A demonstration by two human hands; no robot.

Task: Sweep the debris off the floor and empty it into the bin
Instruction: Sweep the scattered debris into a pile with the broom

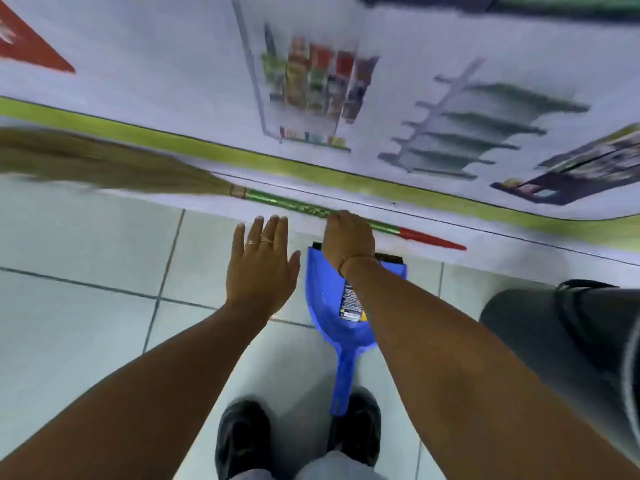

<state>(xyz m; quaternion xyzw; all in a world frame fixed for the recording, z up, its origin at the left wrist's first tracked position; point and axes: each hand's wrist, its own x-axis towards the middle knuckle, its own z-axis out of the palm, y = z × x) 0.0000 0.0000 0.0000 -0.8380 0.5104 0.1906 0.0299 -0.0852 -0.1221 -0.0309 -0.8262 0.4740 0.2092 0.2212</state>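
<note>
A straw broom (104, 168) with a green and red handle lies level across the base of the wall, bristles to the left. My right hand (348, 239) is closed around the green part of its handle. A blue dustpan (327, 299) rests on the tiled floor under my right forearm, its handle pointing toward my feet; a printed wrapper (350, 301) lies inside it. My left hand (261, 268) hovers flat just left of the dustpan, fingers spread and holding nothing. A dark grey bin (561, 348) stands at the right, partly cut off by the frame edge.
A white wall (173, 64) with printed pictures of shelves and a green stripe runs across the top. Pale floor tiles (86, 323) extend to the left. My black shoes (242, 441) are at the bottom, beside the dustpan handle.
</note>
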